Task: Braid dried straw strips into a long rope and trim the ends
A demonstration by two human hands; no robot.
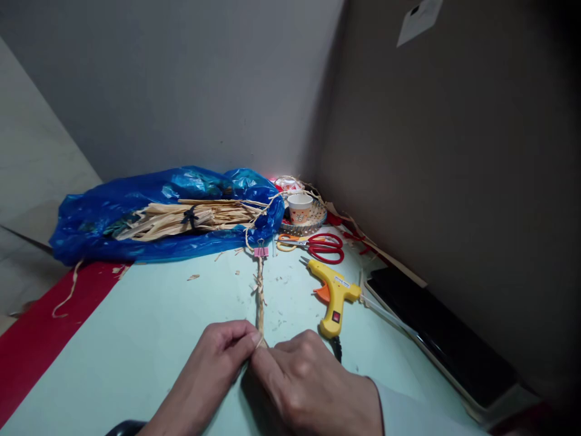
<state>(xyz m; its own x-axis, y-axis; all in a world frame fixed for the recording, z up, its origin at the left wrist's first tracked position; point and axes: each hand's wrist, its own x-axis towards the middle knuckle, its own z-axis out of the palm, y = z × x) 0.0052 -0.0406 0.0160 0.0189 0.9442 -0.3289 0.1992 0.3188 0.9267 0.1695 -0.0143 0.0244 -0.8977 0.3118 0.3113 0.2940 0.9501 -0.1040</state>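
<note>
A thin braid of pale straw lies on the light green tabletop, running away from me to a small pink binder clip at its far end. My left hand and my right hand meet at the braid's near end, fingers pinched closed on the straw strands. A bundle of loose straw strips, tied with a dark band, rests on a blue plastic bag at the back.
A yellow hot glue gun lies right of the braid, its cord trailing toward me. Red-handled scissors, a paper cup on a woven tray, and a black flat device sit by the right wall. Red strip edges the left.
</note>
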